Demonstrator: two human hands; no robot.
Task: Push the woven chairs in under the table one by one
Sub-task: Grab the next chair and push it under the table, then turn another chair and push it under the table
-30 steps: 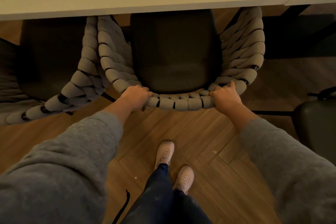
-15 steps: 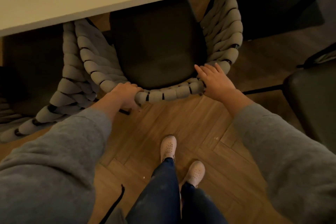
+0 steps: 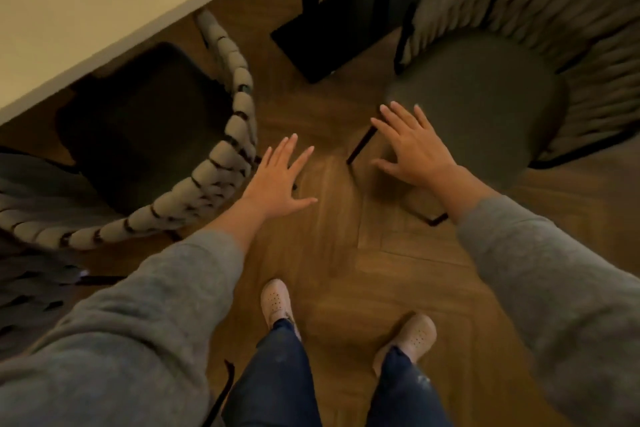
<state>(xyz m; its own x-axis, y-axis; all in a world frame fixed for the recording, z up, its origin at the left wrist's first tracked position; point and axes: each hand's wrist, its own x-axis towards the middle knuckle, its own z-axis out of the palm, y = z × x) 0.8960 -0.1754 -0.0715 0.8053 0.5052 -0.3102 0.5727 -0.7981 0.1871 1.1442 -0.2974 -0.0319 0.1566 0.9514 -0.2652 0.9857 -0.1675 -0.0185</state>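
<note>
A woven chair (image 3: 221, 170) with a thick grey rope back and a dark seat stands tucked under the pale table (image 3: 104, 7) at the left. My left hand (image 3: 277, 180) hovers just right of its back, fingers spread, holding nothing. A second woven chair (image 3: 485, 97) with a round dark seat stands out from the table at the upper right, its back turned away from me. My right hand (image 3: 412, 149) is spread flat over the front edge of that seat. Whether it touches the seat is unclear.
The table's black post and flat base (image 3: 332, 31) stand between the two chairs. Part of another woven chair (image 3: 27, 288) shows at the far left edge. My two feet in light shoes (image 3: 277, 298) stand on the herringbone wood floor.
Both hands have let go of the left chair's rope back and spread open. My view has swung right, bringing the second chair into sight, and my right hand has moved over its seat.
</note>
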